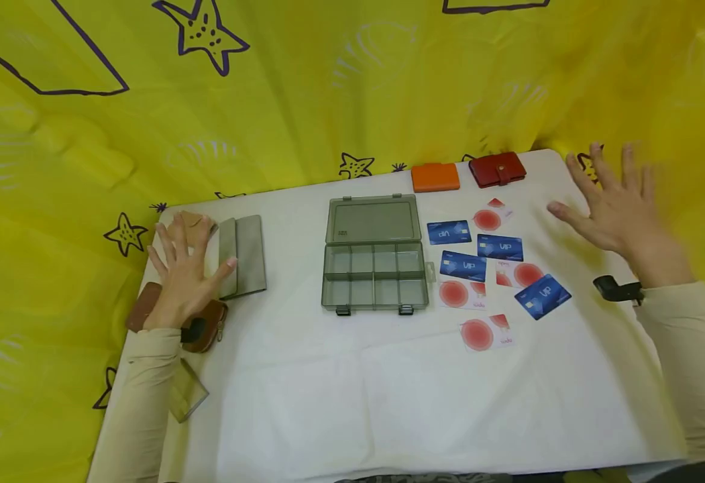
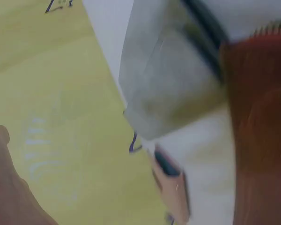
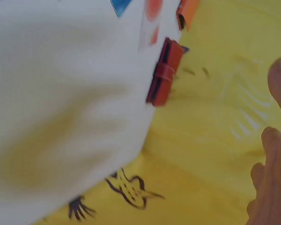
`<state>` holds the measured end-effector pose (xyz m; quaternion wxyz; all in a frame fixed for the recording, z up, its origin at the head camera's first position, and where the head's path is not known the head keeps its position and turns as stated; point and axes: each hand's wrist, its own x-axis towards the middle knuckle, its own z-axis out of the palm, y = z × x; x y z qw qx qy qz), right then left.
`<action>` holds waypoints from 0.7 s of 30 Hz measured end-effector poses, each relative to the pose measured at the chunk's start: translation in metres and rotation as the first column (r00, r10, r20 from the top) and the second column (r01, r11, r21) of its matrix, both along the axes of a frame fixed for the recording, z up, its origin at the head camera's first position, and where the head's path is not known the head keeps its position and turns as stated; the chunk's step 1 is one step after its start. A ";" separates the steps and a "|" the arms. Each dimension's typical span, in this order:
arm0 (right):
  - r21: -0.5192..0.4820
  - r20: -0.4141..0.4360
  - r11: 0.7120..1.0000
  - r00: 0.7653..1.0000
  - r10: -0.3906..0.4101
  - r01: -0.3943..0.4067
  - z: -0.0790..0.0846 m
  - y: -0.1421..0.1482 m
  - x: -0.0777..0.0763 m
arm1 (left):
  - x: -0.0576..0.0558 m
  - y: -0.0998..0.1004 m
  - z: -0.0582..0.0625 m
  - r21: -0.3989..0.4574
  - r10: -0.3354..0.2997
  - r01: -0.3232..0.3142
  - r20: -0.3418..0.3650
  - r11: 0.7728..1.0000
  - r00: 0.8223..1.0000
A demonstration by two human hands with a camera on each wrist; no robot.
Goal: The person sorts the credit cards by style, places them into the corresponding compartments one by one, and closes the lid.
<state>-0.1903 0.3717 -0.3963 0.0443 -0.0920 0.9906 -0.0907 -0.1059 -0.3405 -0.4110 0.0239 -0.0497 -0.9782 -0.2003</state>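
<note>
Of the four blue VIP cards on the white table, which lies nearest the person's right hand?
The tilted blue VIP card at the lower right of the spread, turned diagonally; the other three lie straighter, nearer the grey compartment box. The right hand hovers open.

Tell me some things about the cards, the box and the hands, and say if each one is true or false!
1. The grey box is open. True.
2. The left hand holds a blue card. False: its fingers are spread and hold nothing, above the grey wallet.
3. The blue cards lie inside the box. False: they lie on the table beside it.
4. The right hand is open, near the red wallet. True.
5. An orange wallet lies next to the red one. True.
</note>
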 end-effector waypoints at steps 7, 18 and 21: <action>-0.174 0.005 0.964 0.979 0.203 -0.199 -0.048 -0.045 -0.020 | -0.003 0.042 -0.030 0.009 -0.086 0.085 0.050 0.996 0.995; -0.274 0.129 0.927 0.945 0.301 -0.258 -0.079 -0.097 -0.041 | 0.000 0.107 -0.064 0.092 -0.219 0.208 0.138 0.974 0.966; -0.270 0.123 0.924 0.943 0.310 -0.269 -0.076 -0.103 -0.040 | 0.004 0.118 -0.067 0.122 -0.246 0.227 0.169 0.966 0.954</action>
